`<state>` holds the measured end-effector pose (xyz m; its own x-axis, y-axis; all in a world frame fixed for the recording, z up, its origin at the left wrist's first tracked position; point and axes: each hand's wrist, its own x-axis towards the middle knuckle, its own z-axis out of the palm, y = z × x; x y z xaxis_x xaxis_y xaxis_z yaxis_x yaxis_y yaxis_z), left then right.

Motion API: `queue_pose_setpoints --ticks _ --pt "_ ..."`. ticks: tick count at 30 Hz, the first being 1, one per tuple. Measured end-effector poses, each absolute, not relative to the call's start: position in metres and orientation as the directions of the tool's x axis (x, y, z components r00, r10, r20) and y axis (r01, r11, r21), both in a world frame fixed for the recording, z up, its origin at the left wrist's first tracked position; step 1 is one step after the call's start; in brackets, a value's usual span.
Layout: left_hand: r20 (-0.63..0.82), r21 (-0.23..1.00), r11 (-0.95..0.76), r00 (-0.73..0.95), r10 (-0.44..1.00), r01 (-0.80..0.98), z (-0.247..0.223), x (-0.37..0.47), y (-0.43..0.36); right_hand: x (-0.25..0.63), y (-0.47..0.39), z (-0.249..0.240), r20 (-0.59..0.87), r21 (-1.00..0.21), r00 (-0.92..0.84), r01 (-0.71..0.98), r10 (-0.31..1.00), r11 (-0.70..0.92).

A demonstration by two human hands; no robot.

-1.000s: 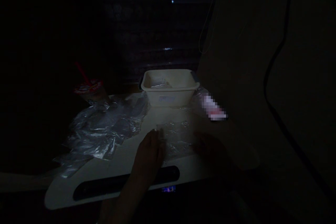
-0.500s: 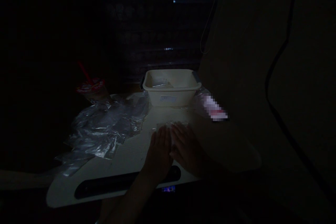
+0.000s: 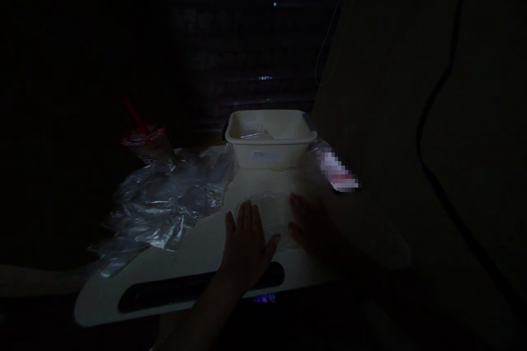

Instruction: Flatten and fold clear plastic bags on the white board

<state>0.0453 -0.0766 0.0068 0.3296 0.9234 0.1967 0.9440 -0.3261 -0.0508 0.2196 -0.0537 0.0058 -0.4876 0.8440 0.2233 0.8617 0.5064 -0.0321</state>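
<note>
A clear plastic bag (image 3: pixel 274 214) lies flat on the white table (image 3: pixel 206 241), faint in the dim light. My left hand (image 3: pixel 246 244) rests palm down at the bag's left side, its fingers stretched out and the thumb apart. On the bag's right side lies my right hand (image 3: pixel 310 225), also flat with fingers extended and thumb apart, though much of it is in shadow. Neither hand grips anything.
A cream plastic basin (image 3: pixel 269 152) with clear packets inside stands at the back. To the left sits a heap of clear plastic bags (image 3: pixel 164 208) beside a cup (image 3: pixel 150 145) with a red straw. A blurred pink-white item (image 3: pixel 340 173) lies right; a dark slot (image 3: pixel 173 289) runs along the front edge.
My hands were close together over the middle of the bag. They have spread apart, left hand to the left and right hand to the right, uncovering the bag between them.
</note>
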Motion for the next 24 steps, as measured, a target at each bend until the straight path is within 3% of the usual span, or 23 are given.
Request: queue_pose_setpoints --ticks 5,9,24 --pt "0.224 -0.025 -0.392 0.388 0.894 0.919 0.011 0.043 -0.066 0.205 -0.046 0.01 0.296 -0.042 -0.493 0.849 0.818 0.527" --pt "0.199 -0.041 -0.449 0.448 0.872 0.892 0.009 0.042 -0.06 0.189 -0.043 0.012 0.246 -0.1 -0.566 0.793 0.787 0.601" --pt "0.146 -0.048 -0.393 0.396 0.907 0.918 0.008 0.039 -0.063 0.207 -0.042 0.003 0.241 -0.093 -0.496 0.844 0.834 0.529"
